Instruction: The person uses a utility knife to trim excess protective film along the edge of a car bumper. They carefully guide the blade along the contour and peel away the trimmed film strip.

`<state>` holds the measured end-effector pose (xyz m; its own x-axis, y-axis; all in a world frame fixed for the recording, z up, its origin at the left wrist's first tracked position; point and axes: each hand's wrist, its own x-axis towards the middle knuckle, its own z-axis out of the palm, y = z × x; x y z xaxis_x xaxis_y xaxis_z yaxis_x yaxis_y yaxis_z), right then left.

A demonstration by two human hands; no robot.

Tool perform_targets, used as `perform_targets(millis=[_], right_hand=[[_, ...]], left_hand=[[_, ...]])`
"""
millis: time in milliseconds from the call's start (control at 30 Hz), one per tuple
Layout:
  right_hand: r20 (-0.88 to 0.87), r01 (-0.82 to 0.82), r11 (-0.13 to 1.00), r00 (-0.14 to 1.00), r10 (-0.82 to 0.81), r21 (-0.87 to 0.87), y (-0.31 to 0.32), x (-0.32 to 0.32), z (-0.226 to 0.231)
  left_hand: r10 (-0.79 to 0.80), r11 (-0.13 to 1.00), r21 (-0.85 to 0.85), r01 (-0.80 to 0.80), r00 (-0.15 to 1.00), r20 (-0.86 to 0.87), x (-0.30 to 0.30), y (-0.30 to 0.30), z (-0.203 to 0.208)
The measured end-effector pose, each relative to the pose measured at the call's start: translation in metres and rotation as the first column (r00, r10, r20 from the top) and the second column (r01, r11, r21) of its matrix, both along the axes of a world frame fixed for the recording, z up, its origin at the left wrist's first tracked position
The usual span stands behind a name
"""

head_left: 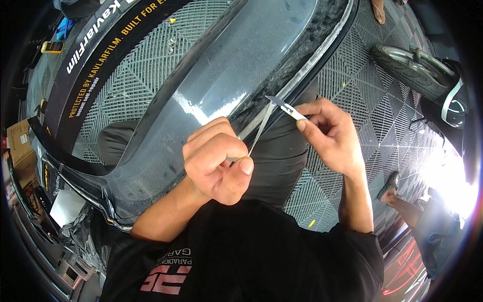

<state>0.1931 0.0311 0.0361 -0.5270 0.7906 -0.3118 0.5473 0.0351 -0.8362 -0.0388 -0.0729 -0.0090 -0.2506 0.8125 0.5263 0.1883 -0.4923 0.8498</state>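
While the left hand [219, 161] curls into a fist near the frame's centre, its fingers hide the lower end of a thin pale strip [261, 126] that rises, taut, toward the edge of a long, curved grey panel [231, 65]. Right of it, the right hand [329, 133] pinches a slim knife [288, 108], covering its rear end; whether the blade touches the strip is hard to tell. The panel runs off the upper edge. At right, glare [453, 176] washes out detail below a wheel [415, 64]; another person's leg [405, 211] shows only partly.
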Motion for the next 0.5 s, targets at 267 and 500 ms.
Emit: perform_targets(millis=[267,500], right_hand=[[-0.015,0.001,0.997,1.000,0.000,0.082,-0.004,-0.002,0.000],[0.040,0.017,0.997,0.999,-0.020,0.077,-0.009,-0.005,0.004]], left_hand=[[-0.144,0.988,-0.005,0.155,0.929,0.340,0.005,0.006,-0.001],[-0.137,0.990,0.073,0.118,0.927,0.350,0.009,0.008,-0.004]])
